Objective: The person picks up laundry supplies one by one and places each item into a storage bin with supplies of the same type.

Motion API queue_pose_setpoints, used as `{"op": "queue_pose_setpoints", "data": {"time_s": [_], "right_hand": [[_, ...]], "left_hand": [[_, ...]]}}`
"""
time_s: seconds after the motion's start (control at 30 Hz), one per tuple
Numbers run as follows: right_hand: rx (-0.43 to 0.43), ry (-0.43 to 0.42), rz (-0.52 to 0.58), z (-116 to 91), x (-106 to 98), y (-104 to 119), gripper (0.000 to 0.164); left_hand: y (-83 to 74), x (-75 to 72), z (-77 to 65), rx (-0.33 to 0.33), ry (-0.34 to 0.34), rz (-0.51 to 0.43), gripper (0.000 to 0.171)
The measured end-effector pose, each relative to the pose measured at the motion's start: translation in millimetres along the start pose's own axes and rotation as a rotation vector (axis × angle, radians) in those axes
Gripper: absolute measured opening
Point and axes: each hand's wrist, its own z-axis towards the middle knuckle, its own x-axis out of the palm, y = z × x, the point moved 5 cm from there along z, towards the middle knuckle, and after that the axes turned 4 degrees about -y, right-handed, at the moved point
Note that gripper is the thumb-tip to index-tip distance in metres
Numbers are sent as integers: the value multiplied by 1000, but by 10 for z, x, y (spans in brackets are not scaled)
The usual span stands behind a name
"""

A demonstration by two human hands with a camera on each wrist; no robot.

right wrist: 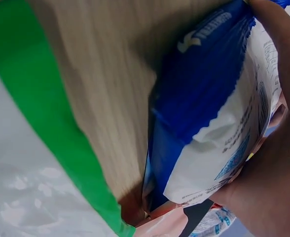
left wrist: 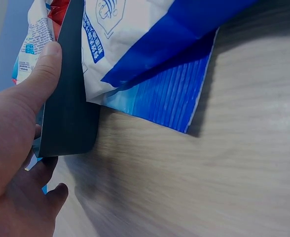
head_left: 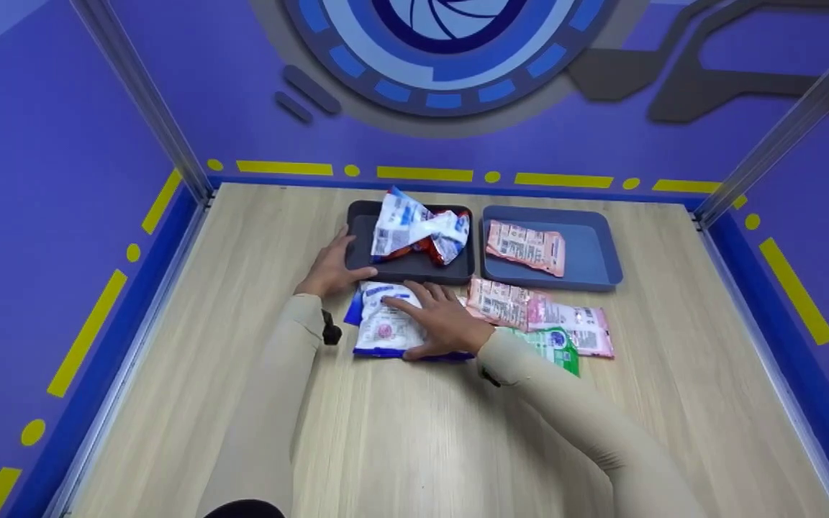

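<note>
My left hand (head_left: 329, 270) grips the left end of a black tray (head_left: 360, 230); its thumb lies along the front wall and the fingers are at the left side. In that tray sits a white and blue packet (head_left: 404, 226) with a red packet (head_left: 422, 248) partly under it. My right hand (head_left: 447, 320) rests spread on a plump white and blue bag (head_left: 386, 320) in front of the tray. Its thumb touches the bag's near blue edge in the right wrist view. A blue crimped end (left wrist: 169, 98) of packaging sticks out beneath the bag's left side.
A grey-blue tray (head_left: 594, 252) stands to the right, holding a pink packet (head_left: 526, 248). Before it lie another pink packet (head_left: 497, 302), a pink and white packet (head_left: 583, 327) and a green packet (head_left: 558, 349), near my right sleeve. Purple walls enclose the wooden table (head_left: 400, 446).
</note>
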Motion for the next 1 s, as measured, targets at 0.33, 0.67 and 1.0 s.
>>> {"op": "queue_pose_setpoints", "data": {"time_s": [0.33,0.67,1.0], "right_hand": [[31,8,2,7,22,-14,110],[54,-14,-28,35,62,-17,109],[78,-13,-59,61,80,-5,109]], "left_hand": [[-1,31,8,-21,-5,-9,97],[-16,23,1,-34,6,-8,96],[-5,9,1,-18,0,-13,96]]}}
